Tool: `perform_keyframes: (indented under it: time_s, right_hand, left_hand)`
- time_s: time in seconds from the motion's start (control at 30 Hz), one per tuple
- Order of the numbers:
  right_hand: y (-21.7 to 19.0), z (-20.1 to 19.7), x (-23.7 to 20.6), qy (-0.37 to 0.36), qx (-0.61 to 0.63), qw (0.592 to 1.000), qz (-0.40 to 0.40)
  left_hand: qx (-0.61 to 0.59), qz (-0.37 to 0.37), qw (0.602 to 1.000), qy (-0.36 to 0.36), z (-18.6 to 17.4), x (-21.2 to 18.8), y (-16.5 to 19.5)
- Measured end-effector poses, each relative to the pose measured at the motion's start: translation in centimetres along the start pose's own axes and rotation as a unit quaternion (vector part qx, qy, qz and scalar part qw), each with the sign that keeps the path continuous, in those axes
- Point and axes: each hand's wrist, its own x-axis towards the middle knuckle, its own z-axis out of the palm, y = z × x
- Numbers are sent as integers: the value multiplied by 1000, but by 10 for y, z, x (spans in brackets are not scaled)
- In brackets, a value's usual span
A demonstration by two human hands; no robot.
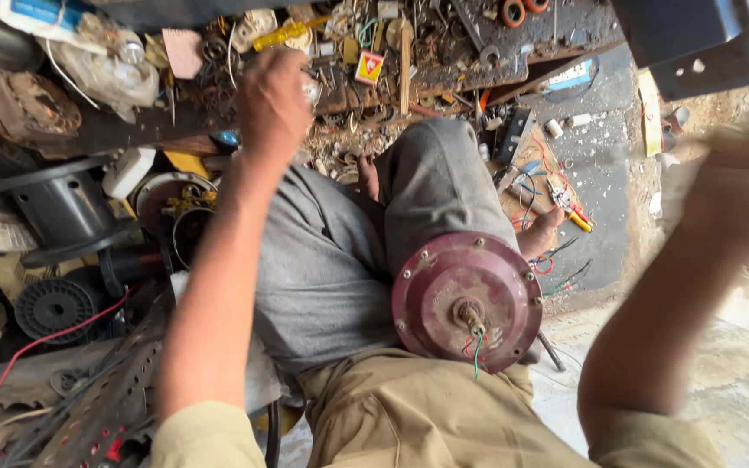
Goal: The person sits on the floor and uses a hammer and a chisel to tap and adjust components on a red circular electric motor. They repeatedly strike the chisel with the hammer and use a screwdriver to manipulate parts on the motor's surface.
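Observation:
A round maroon motor housing (466, 299) with a short shaft and red and green wires rests on my lap against my grey trouser leg (340, 260). My left hand (270, 104) reaches out over a cluttered low board of small parts (392, 61); its fingers are curled, and I cannot tell whether it holds anything. My right hand (739, 195) is raised at the right edge, badly blurred, with something pale and blurred at its top. Neither hand touches the motor housing.
Black plastic spools (62, 208) and a ribbed black disc (52, 303) lie at left beside a perforated metal strip (106, 407). Pliers with yellow handles (569, 208) and loose wires lie near my bare foot (539, 234). A dark metal bracket (695, 43) hangs top right.

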Motion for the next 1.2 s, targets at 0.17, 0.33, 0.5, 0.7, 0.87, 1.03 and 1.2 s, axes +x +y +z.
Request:
perform_keyframes:
  time_s: [0.17, 0.33, 0.5, 0.7, 0.87, 1.03, 1.2]
  right_hand:
    - [82, 75, 7, 91, 337, 914, 207]
    - [99, 152, 26, 84, 284, 919, 259]
    - [100, 195, 46, 32, 267, 910, 315]
    - [113, 194, 46, -33, 199, 918, 341]
    - [107, 166, 24, -147, 44, 964, 217]
    - [49, 109, -46, -324, -90, 920, 199]
    - [-13, 74, -136, -424, -217, 878, 53]
  left_hand:
    - [198, 76, 975, -60, 8, 32, -41]
    - [262, 74, 956, -106, 14, 48, -33]
    - [286, 110, 948, -80, 17, 56, -34]
    - [236, 40, 963, -124, 5, 42, -33]
    - [209, 84, 970, -90, -59, 11, 11]
    - [102, 158, 957, -223, -122, -36, 117]
    - [-82, 260, 922, -275, -118, -64, 199]
